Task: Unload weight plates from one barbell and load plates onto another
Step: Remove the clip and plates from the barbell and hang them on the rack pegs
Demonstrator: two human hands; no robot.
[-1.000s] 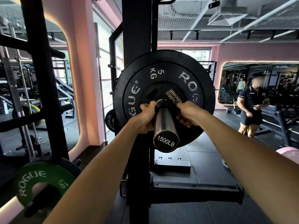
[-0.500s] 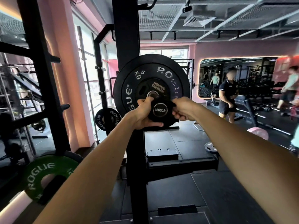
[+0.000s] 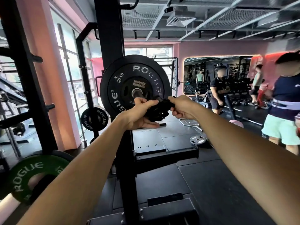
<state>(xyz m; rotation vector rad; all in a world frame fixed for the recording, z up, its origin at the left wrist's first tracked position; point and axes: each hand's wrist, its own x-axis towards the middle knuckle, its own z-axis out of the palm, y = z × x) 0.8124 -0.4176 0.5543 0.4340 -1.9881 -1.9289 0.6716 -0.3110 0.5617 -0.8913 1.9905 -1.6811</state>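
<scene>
A green plate [image 3: 34, 176] is noted on a storage peg at lower left, well apart from the work. The left hand [image 3: 139, 115] is closed on the black collar [image 3: 158, 108] from below; the right hand [image 3: 181, 108] pinches its other side. The collar is held clear of the sleeve end [image 3: 137, 93], just below and right of it. The black 5 kg plate [image 3: 135, 87] sits on that sleeve, whose long axis points toward the hands. Both hands are judged about equally near; the plate must be drawn along that axis.
</scene>
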